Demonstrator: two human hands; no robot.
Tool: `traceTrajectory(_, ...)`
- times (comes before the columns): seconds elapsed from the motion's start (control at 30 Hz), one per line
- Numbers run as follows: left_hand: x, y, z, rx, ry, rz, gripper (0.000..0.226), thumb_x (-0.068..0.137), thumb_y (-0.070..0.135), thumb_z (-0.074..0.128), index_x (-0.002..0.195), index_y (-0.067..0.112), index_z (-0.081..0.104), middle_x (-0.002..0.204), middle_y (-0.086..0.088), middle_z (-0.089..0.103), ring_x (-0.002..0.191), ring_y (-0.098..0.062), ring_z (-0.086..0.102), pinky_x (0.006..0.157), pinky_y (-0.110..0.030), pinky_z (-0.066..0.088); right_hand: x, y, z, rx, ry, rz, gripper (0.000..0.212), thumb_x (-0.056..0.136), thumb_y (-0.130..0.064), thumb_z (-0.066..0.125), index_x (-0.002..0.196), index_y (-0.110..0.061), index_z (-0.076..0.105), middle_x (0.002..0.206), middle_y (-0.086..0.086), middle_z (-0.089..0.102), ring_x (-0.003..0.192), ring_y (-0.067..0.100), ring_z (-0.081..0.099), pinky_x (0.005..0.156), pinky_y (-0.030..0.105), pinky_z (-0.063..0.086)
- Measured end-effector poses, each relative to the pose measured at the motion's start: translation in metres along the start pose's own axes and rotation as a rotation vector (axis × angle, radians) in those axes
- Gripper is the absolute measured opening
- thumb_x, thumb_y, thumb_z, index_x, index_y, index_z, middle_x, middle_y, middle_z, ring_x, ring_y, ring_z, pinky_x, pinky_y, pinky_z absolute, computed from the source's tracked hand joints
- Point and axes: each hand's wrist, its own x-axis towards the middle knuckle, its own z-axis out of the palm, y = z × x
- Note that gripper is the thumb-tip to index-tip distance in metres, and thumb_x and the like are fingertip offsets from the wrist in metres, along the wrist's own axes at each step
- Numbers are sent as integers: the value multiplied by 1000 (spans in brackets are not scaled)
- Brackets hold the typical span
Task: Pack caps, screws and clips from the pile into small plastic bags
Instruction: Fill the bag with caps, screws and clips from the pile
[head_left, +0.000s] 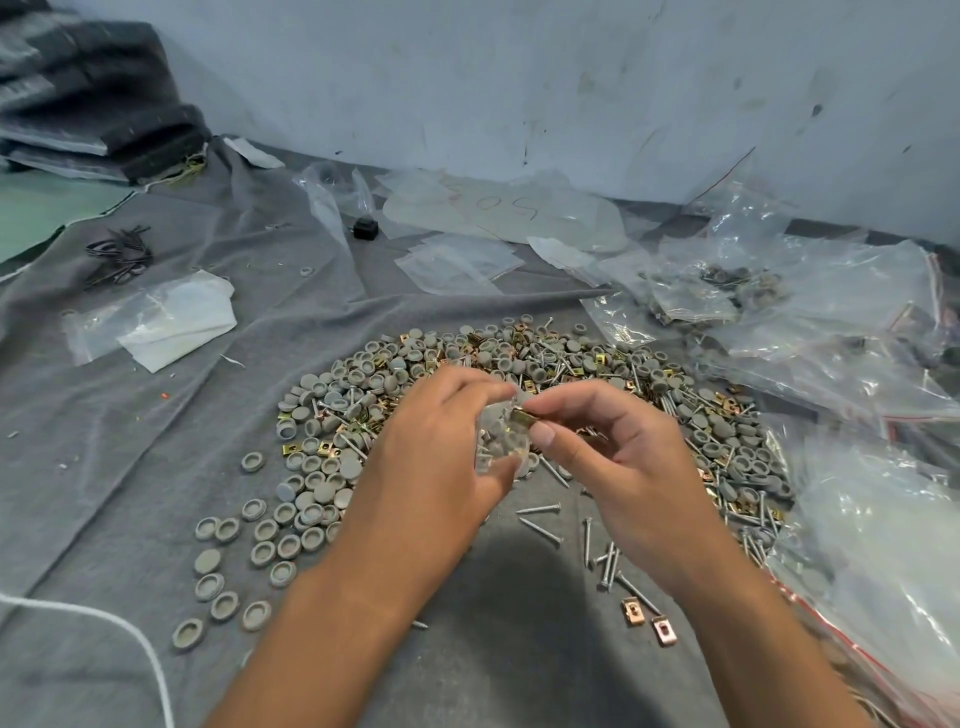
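Observation:
A wide pile (519, 374) of grey round caps, silver screws and brass clips lies on a grey cloth (130, 441). Above its near edge my left hand (436, 457) grips a small clear plastic bag (501, 441) with grey caps inside. My right hand (618, 457) pinches a brass clip (524, 418) at the bag's mouth. Loose caps (244, 545) spread out at the left. Loose screws (602, 556) and two copper-coloured clips (647, 621) lie at the near right.
Empty and filled clear bags (831, 322) heap up along the right side. More small bags (457, 265) lie at the back, a folded white bag (166, 322) at the left. Dark bent pieces (119, 254) sit far left. A white cord (130, 639) crosses the near left corner.

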Motion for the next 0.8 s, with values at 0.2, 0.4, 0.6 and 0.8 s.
traceTrajectory(0.2, -1, -1, -2, -35, 5, 7, 48, 81, 28, 80, 127, 28, 65, 117, 20, 55, 94, 5, 44, 90, -8, 35, -4, 5, 2, -340, 156, -130, 9, 89, -28, 74, 97, -28, 71, 76, -24, 61, 63, 5, 53, 58, 9, 38)
traceTrajectory(0.4, 1, 5, -11, -244, 169, 114, 29, 91, 17, 68, 119, 21, 71, 117, 15, 64, 113, -5, 59, 95, -20, 45, -1, 0, -8, -357, 194, -149, 23, 96, -32, 67, 119, -32, 66, 108, -15, 64, 96, 11, 61, 74, 16, 46)
traceTrajectory(0.6, -2, 13, -17, -373, 42, 201, 46, 75, 49, 81, 115, 29, 71, 114, 19, 66, 106, -4, 63, 86, -9, 43, -4, -6, -17, -275, 184, -229, 7, 96, -33, 65, 100, -29, 69, 97, -10, 68, 92, 16, 64, 78, 20, 45)
traceTrajectory(0.8, -1, 10, -9, -606, 77, -21, 20, 80, 31, 83, 96, 34, 71, 91, 15, 75, 79, -5, 71, 66, -13, 52, -11, 0, -20, -22, 157, -107, 9, 99, -35, 62, 101, -29, 68, 90, -4, 69, 81, 13, 63, 70, 27, 52)
